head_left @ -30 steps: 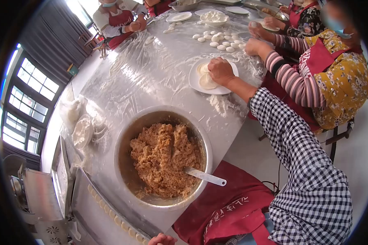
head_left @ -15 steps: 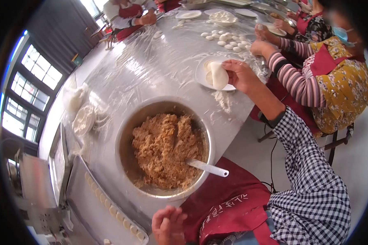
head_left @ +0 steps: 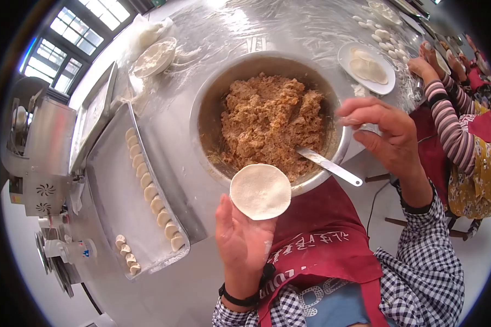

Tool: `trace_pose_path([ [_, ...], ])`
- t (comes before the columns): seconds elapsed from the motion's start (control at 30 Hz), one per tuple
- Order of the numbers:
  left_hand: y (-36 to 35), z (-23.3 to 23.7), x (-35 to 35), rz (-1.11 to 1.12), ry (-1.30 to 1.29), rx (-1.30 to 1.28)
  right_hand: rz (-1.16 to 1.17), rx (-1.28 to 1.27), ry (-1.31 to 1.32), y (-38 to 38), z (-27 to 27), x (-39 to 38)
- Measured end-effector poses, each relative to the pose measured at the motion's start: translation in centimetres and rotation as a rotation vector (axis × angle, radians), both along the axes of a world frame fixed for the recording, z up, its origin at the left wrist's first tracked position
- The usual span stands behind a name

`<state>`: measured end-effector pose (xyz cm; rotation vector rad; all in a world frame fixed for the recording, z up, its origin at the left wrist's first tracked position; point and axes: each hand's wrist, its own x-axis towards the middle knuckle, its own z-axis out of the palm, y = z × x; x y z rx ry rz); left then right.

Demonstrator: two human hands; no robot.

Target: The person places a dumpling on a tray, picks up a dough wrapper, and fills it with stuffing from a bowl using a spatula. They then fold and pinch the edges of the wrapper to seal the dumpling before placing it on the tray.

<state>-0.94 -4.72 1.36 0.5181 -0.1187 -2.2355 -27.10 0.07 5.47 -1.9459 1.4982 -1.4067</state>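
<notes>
A round flat dough wrapper (head_left: 261,192) lies on the fingers of my left hand (head_left: 244,237), in front of a large steel bowl (head_left: 202,103). Brown minced filling (head_left: 270,120) fills much of the bowl. A spatula (head_left: 333,166) with a white handle leans in the filling, its end over the bowl's right rim. My right hand (head_left: 384,133) is raised at the right of the bowl, fingers apart and holding nothing. Behind it, more wrappers (head_left: 367,66) rest on a white plate (head_left: 345,53).
At the left, a metal tray (head_left: 106,212) holds a row of dumplings (head_left: 147,180) and a few smaller ones near its corner. A floury bowl (head_left: 155,57) stands at the back left. Co-workers' hands (head_left: 428,66) are at the right, near several dough pieces (head_left: 386,41).
The wrapper has gone from my right hand to my left hand. My right hand has come back from the plate toward the bowl. The view has turned toward the tray.
</notes>
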Motion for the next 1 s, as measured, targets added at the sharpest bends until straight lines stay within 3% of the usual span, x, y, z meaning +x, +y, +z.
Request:
trace_pose_path([
  [0.03,0.1,-0.1,0.1,0.005,0.001,0.006,0.005,0.006,0.001,0.9,-0.6,-0.5],
  [0.1,0.2,-0.4,0.1,0.011,-0.059,-0.014,-0.199,0.206,0.256,2.7,-1.5,-0.5],
  [0.23,0.5,-0.4,0.4,-0.032,-0.171,-0.078,-0.075,0.083,0.322,3.7,-2.7,1.5],
  [0.3,1.0,-0.3,0.7,0.006,-0.321,-0.068,0.066,0.118,0.169,3.7,-2.8,2.3],
  [0.63,2.4,-2.2,2.4,0.037,-0.354,0.043,0.158,0.074,0.199,-2.7,-2.0,0.9],
  [0.73,2.2,-2.2,2.6,0.015,-0.353,0.036,0.144,0.164,-0.062,-2.5,-0.7,0.5],
  [0.83,2.0,-2.2,2.4,0.001,-0.343,0.058,0.147,0.086,-0.3,-2.6,-1.4,0.5],
  [1.0,2.0,-2.3,2.4,-0.006,-0.34,0.06,0.165,0.078,-0.118,-2.9,-3.2,1.1],
])
